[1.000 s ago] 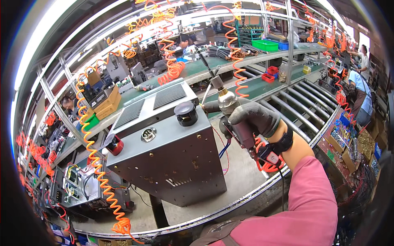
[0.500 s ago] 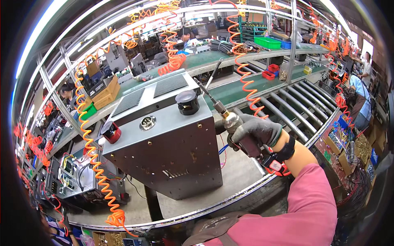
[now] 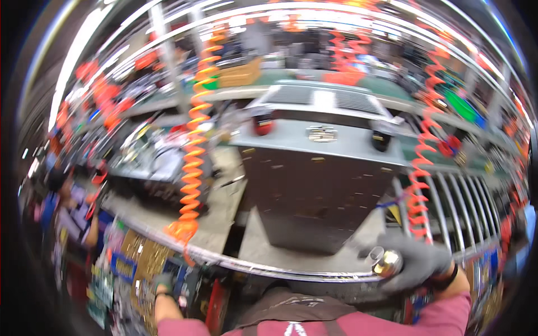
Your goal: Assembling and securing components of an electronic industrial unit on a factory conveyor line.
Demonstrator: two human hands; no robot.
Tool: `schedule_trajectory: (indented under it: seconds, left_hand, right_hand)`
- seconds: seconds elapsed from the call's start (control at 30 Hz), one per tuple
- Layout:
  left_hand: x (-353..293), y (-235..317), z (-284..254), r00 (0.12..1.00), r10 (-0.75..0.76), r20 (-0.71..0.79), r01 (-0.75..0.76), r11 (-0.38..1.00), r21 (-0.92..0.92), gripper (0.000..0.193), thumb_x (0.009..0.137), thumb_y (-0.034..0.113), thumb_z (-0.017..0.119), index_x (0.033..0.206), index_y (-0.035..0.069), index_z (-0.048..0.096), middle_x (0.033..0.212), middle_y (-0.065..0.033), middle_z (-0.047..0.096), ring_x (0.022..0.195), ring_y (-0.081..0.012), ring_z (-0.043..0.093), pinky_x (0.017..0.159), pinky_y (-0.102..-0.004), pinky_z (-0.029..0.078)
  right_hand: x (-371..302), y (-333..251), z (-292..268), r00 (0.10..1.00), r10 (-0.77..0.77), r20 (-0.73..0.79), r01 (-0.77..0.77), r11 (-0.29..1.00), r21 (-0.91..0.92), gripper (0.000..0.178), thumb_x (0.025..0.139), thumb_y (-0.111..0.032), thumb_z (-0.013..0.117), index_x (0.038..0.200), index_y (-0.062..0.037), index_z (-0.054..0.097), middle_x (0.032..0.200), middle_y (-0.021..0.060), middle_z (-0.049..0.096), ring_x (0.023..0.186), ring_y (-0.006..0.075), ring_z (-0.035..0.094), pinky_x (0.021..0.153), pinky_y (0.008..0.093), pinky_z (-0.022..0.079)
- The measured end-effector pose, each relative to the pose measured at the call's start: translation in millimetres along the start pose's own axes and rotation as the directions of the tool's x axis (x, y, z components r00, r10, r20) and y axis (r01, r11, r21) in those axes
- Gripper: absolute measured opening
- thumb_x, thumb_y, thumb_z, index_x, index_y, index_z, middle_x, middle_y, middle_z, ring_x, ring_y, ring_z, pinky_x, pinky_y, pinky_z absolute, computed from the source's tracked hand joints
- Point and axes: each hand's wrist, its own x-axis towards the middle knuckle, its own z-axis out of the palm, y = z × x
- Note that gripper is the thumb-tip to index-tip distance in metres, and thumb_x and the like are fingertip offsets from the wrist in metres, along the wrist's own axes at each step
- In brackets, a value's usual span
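My gloved right hand (image 3: 420, 260) is closed round an air screwdriver (image 3: 388, 263), whose round metal end shows blurred by motion. It is near the bench's front edge, right of a large dark metal case (image 3: 314, 190) and apart from it. On the case's grey upper panel are a red-and-black terminal knob (image 3: 262, 123), a round metal multi-pin socket (image 3: 322, 134) and a black knob (image 3: 382, 139). My left hand (image 3: 163, 284) is low at the left, over the small-parts bins; its fingers are smeared and partly hidden, so I cannot tell what they hold.
Orange coiled air hoses hang left (image 3: 193, 168) and right (image 3: 420, 173) of the case. Parts bins (image 3: 134, 255) sit below the bench at left. Another opened unit (image 3: 157, 162) stands on the line, with a co-worker (image 3: 73, 207) beyond. Metal rollers (image 3: 459, 207) lie at right.
The view has swung left, so the case appears farther right. My right hand has lowered the screwdriver from beside the case's upper corner to the front edge. My left hand has come into view.
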Motion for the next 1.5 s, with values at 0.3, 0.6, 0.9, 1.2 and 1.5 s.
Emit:
schedule_trajectory:
  seconds: [0.3,0.6,0.9,1.2,1.5]
  left_hand:
    - [4.7,31.8,30.0,0.759,-0.646,0.082,-0.21,-0.363,-0.908,0.007,0.082,-0.001,0.057,0.078,0.001,0.062,0.072,-0.0162,0.069,0.057,-0.0268,0.067,0.048,-0.0358,0.053]
    - [-103.6,94.8,-79.3,0.939,-0.296,0.178,-0.221,-0.911,-0.348,0.006,0.092,0.011,0.065,0.087,0.007,0.063,0.079,-0.0005,0.061,0.064,-0.0081,0.058,0.055,-0.0177,0.049]
    - [-163.9,270.1,-138.7,0.882,0.471,0.027,0.404,-0.725,-0.558,0.033,0.097,0.011,0.06,0.128,-0.001,0.058,0.103,-0.008,0.067,0.079,-0.0078,0.061,0.068,-0.0178,0.052]
    - [-183.9,297.9,-201.8,0.877,0.475,0.077,0.393,-0.614,-0.684,0.026,0.094,0.037,0.067,0.094,0.011,0.062,0.071,0.0053,0.055,0.052,-0.0003,0.047,0.04,-0.0151,0.037]
    - [-118.5,291.4,-229.6,0.835,0.519,-0.182,0.142,-0.523,-0.84,0.021,0.09,0.031,0.071,0.089,0.012,0.062,0.068,0.0029,0.056,0.048,-0.0039,0.044,0.04,-0.0191,0.033]
  right_hand:
    - [66.6,119.2,133.8,0.594,0.506,0.626,-0.691,0.719,0.075,0.037,0.089,-0.032,0.07,0.101,0.0011,0.062,0.08,0.003,0.063,0.069,0.0123,0.059,0.066,0.03,0.051]
    - [67.1,105.3,177.3,0.884,0.297,0.361,-0.363,0.923,0.131,0.043,0.087,-0.033,0.073,0.113,-0.0005,0.064,0.08,0.0023,0.064,0.072,0.0112,0.057,0.065,0.0282,0.049]
    - [45.2,79.2,178.1,0.819,0.475,0.322,-0.539,0.83,0.144,0.037,0.088,-0.032,0.072,0.107,-0.001,0.063,0.073,0.0005,0.06,0.056,0.0089,0.053,0.05,0.0267,0.045]
    - [15.2,75.2,190.2,0.933,0.328,0.146,-0.352,0.916,0.19,0.044,0.082,-0.031,0.077,0.111,-0.0014,0.063,0.083,0.0045,0.064,0.073,0.0119,0.057,0.069,0.0322,0.05]
    - [34.5,48.2,198.0,0.965,0.258,-0.043,-0.251,0.96,0.122,0.054,0.083,-0.04,0.076,0.123,-0.0062,0.06,0.109,0.017,0.067,0.097,0.0301,0.065,0.086,0.0375,0.051]
